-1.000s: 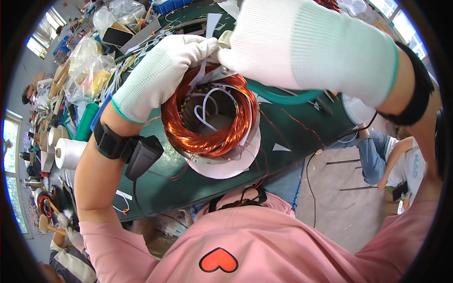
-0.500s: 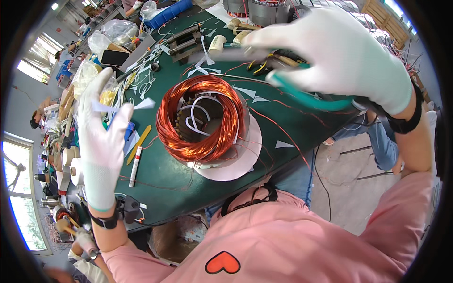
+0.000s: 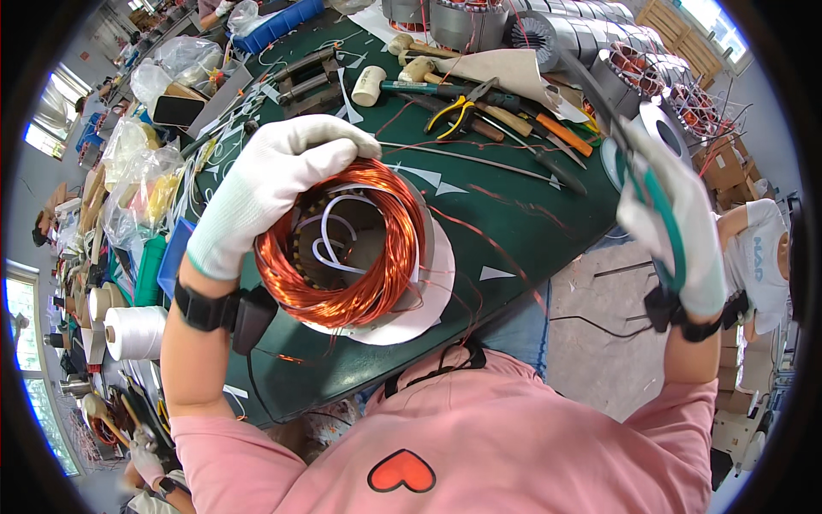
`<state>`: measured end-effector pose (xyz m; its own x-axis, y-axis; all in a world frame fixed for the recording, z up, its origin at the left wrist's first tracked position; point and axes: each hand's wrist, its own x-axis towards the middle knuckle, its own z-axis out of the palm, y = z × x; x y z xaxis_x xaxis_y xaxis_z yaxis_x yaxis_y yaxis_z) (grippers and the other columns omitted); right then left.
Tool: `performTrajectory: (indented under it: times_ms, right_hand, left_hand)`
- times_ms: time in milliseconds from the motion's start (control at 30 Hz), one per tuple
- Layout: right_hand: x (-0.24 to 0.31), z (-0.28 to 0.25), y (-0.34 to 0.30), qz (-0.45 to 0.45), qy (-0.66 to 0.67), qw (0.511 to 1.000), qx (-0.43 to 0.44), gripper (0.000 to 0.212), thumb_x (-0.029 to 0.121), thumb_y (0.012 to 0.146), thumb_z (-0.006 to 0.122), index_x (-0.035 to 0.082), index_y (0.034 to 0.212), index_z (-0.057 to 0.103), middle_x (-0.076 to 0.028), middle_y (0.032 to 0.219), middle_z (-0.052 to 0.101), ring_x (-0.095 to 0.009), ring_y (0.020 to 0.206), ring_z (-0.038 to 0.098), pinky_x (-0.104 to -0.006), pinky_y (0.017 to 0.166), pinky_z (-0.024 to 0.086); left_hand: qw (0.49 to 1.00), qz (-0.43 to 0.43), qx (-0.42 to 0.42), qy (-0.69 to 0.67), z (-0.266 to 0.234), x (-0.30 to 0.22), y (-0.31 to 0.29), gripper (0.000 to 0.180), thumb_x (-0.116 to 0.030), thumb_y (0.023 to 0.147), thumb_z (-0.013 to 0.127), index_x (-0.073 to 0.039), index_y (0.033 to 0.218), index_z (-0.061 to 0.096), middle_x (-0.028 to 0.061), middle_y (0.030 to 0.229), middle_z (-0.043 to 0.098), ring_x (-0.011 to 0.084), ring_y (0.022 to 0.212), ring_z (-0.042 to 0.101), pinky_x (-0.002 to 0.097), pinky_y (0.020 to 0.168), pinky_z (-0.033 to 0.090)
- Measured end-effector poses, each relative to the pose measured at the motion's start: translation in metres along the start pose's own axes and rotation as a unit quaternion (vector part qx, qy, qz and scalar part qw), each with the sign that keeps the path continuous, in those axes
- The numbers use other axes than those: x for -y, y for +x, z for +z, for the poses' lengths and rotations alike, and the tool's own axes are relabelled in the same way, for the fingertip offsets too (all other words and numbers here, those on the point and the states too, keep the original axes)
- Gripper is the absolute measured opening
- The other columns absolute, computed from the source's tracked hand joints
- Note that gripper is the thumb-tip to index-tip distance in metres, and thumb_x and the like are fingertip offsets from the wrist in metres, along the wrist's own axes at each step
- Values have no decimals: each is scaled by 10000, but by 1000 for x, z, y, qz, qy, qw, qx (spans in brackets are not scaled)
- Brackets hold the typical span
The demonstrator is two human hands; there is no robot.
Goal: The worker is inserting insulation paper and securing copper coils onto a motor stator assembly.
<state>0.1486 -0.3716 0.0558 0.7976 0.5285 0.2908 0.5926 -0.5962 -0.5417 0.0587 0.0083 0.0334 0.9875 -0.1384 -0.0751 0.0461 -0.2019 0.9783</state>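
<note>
My left hand [image 3: 265, 176], in a white glove, lies over the far left side of a copper wire winding [image 3: 330, 300], its fingers bent down onto the wires. The winding forms a thick ring at the top of a stator standing on a round white sheet [image 3: 437, 300]. A looped white tube [image 3: 325, 248] lies in the ring's opening. Off to the right, my gloved right hand [image 3: 698, 244] is closed around large scissors [image 3: 674, 227] with green handles. Their long blades point up and away, apart from the winding; motion blurs this hand.
Yellow-handled pliers [image 3: 458, 111], mallets [image 3: 370, 86] and a file [image 3: 556, 171] lie on the green table [image 3: 360, 368] beyond the winding. More stators [image 3: 467, 26] stand at the back. A white thread spool [image 3: 133, 332] sits left; another person [image 3: 762, 248] is at the right.
My left hand has come right and down onto the winding, which sits slightly further left. My right hand has swung right and toward me with the scissors, uncovering the tools.
</note>
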Motion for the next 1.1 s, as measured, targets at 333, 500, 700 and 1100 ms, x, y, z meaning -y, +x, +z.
performTrajectory:
  times_ms: [333,500,700,1100]
  right_hand:
    - [54,126,-9,28,466,883,45,754,-14,877,720,-26,1557,393,-101,1164,708,-102,882,649,-255,847,516]
    - [67,141,-14,19,513,858,37,626,-82,881,690,-64,1465,466,-99,1160,652,-149,997,676,-281,890,540]
    - [68,130,-34,-168,381,909,17,651,-97,854,681,-45,1469,472,-165,1185,702,-112,897,685,-232,792,543]
    - [31,125,-49,4,298,938,177,811,199,835,808,56,1551,458,-59,766,530,-138,638,489,-251,655,471]
  left_hand:
    - [968,8,-246,44,25,1,-32,238,-98,1028,592,31,1200,694,55,1128,736,97,1027,668,250,950,516]
    - [960,43,-239,136,35,-2,-41,286,-30,1025,519,39,1266,656,80,1241,701,129,1149,642,279,1047,472]
    - [966,18,-253,46,42,-6,-45,309,-24,1041,478,42,1301,631,83,1247,689,127,1148,632,280,1054,466]
    - [977,-46,-170,122,29,-19,-22,287,-168,1018,587,38,1189,689,53,1079,719,99,1010,652,267,942,507]
